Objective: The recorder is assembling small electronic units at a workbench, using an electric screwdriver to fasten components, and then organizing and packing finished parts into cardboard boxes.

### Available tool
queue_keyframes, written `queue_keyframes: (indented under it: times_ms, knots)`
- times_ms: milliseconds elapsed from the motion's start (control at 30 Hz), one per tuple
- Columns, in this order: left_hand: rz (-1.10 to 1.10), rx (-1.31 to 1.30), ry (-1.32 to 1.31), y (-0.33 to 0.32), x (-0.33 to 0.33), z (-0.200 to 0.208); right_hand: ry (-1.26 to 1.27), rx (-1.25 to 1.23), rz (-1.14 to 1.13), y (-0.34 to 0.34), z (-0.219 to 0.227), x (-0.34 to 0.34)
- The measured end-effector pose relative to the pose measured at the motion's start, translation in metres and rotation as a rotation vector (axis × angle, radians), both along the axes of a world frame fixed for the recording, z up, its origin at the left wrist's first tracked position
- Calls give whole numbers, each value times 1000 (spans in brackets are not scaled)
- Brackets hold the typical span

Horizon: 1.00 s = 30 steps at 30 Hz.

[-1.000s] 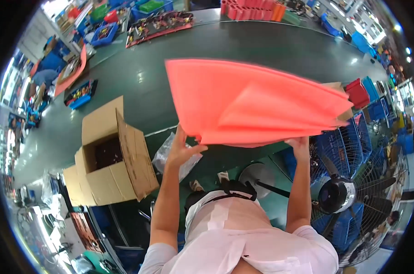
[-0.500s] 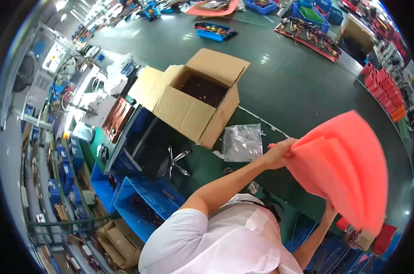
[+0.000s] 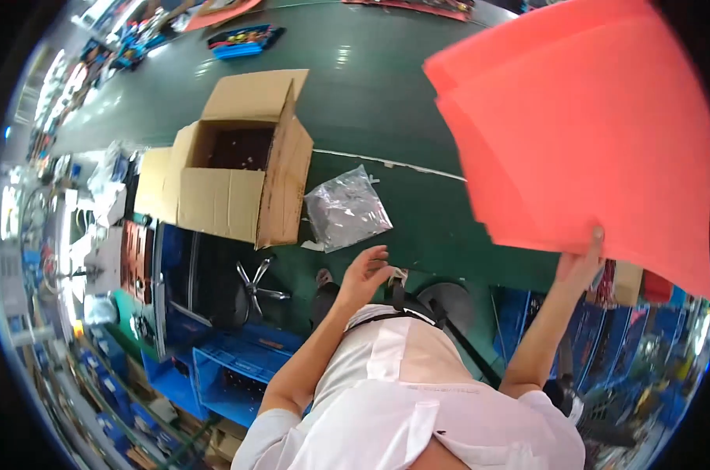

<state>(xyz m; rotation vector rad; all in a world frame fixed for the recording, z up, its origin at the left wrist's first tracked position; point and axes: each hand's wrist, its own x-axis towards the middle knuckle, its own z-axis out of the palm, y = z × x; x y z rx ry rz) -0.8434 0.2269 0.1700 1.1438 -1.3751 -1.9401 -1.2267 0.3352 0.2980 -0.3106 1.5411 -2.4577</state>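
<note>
While the right hand point(image 3: 578, 270) grips a stack of coral-red sheets point(image 3: 582, 133) by the near edge, one digit shows against their upper face and the others are hidden. The left hand point(image 3: 365, 278) holds nothing, its fingers point(image 3: 377, 254) loosely curled with a narrow gap to the thumb. Well to the right of the large cardboard box point(image 3: 218, 200), which serves as the landmark here, the sheets spread out in a slightly offset fan, raised and tilted. The left hand is to the right of the box and nearer the wearer.

Just right of the box lies a clear plastic bag point(image 3: 347, 211), flat and crinkled; whether anything is inside, I cannot tell. The box itself has its top flaps spread apart, and dark reddish-brown contents dotted with pale specks show within, too small to identify. On the near side of the box is a stool base point(image 3: 259, 290) with shiny metal legs, and nearer the wearer than that, a blue crate point(image 3: 234, 385) containing dark material with light specks. Beyond the box, a blue tray point(image 3: 241, 48) carries a jumble of small multicoloured parts. Left of the box is a reddish-brown panel point(image 3: 138, 258).
</note>
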Motion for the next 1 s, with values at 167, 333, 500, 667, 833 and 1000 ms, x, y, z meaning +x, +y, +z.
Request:
queue_keyframes:
  times_ms: [167,333,500,667,833,1000]
  knots:
    - [21,235,68,-38,25,-7,-289,-94,3,8,-28,87]
    - [44,521,189,-61,81,-30,-572,-43,-10,28,-137,216]
    - [-180,473,-98,-69,117,-74,-941,-65,106,45,-292,305]
    - [-221,282,-329,-72,165,-133,-1006,312,94,13,-270,334]
    - [-192,311,-193,-73,159,-143,-1016,303,148,22,-270,327]
    - [-180,215,-259,-72,159,-149,-1038,282,179,27,-269,319]
